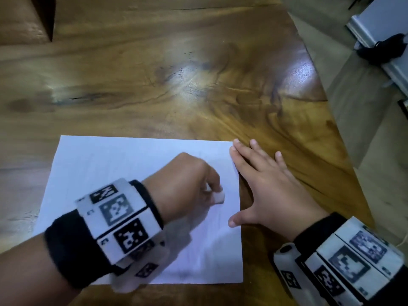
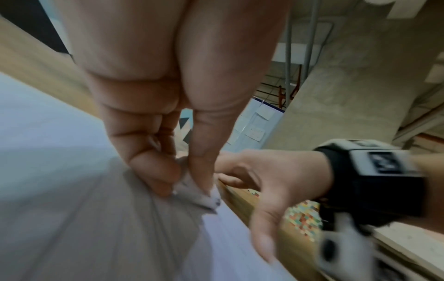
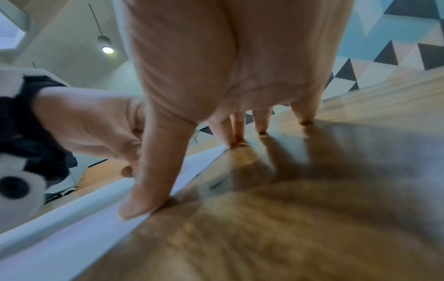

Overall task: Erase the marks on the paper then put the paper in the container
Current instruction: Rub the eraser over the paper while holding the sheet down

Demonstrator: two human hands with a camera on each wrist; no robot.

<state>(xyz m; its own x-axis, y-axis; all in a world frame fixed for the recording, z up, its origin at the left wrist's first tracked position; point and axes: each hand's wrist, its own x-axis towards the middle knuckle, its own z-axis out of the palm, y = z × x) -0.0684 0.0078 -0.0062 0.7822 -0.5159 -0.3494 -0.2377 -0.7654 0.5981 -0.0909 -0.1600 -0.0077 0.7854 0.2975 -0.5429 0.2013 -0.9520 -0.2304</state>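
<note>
We pinch the eraser (image 1: 217,197) in our left hand (image 1: 187,184) near the paper's (image 1: 110,164) right edge, which our spread right hand (image 1: 271,191) pins to the desk (image 1: 198,85).

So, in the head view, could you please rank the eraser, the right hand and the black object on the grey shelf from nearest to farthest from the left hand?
1. The eraser: pinched in the left hand itself, on the paper.
2. The right hand: just to its right, spread flat across the paper's right edge.
3. The black object: far off at upper right, on the grey shelf.
</note>
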